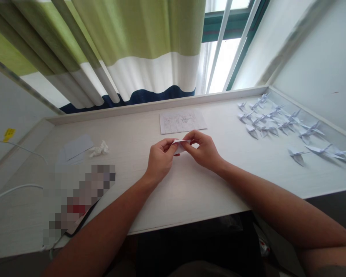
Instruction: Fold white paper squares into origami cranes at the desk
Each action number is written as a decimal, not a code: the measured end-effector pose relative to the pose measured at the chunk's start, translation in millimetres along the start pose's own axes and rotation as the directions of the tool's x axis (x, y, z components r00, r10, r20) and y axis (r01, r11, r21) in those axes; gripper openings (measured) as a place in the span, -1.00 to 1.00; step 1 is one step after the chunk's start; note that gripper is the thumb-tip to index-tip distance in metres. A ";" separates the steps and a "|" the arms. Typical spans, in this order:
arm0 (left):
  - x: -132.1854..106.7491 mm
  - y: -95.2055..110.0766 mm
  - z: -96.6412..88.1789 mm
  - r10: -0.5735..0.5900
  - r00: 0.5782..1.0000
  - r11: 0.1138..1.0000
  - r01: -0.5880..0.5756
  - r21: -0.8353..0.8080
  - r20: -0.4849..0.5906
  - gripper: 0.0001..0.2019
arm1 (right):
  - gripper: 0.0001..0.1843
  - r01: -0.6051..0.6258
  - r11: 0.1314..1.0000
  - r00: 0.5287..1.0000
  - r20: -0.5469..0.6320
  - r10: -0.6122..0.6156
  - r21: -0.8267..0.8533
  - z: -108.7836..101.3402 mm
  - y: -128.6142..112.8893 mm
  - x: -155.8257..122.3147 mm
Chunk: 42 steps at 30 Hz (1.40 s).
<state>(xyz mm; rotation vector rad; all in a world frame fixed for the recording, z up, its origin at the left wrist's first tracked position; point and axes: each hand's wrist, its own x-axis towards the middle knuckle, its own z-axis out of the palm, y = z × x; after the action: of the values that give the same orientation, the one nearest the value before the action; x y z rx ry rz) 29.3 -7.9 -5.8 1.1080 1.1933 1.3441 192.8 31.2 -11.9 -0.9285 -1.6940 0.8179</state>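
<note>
While the left hand (160, 159) and right hand (203, 151) pinch a folded white paper piece (180, 146) between them above the worktop (190, 200) at 12 o'clock, finished paper cranes (276, 123) stand grouped at 2 o'clock; the held piece remains an incomplete flat fold.

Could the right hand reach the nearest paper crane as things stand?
Probably yes: the right hand has only to release the folded paper; no object shows between it and the paper crane.
</note>
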 end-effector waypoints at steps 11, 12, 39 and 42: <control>0.2 0.7 -0.9 -0.023 1.000 0.999 0.022 0.026 0.018 -0.81 | -0.88 -0.088 0.996 0.993 0.079 0.089 -0.012 -1.2 0.9 1.6; 0.2 1.9 -1.3 -0.017 0.999 1.000 0.016 0.015 0.028 -0.80 | -0.87 -0.114 0.993 0.991 0.078 0.112 0.025 -1.2 1.4 1.8; 12.6 13.7 -20.4 -0.197 0.973 0.980 0.191 0.060 0.117 -0.86 | -0.82 0.522 0.805 0.789 0.516 -0.332 -0.281 -34.6 10.6 8.6; 14.5 12.0 -23.2 -0.217 0.969 0.976 0.215 0.027 0.118 -0.88 | -0.81 0.485 0.827 0.814 0.492 -0.308 -0.285 -35.7 12.1 8.4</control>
<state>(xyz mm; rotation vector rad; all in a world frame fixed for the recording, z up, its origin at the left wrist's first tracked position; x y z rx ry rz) 3.8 3.9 4.2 1.0226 1.1988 1.0891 227.7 47.6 -8.8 -0.6235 -2.4099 0.3968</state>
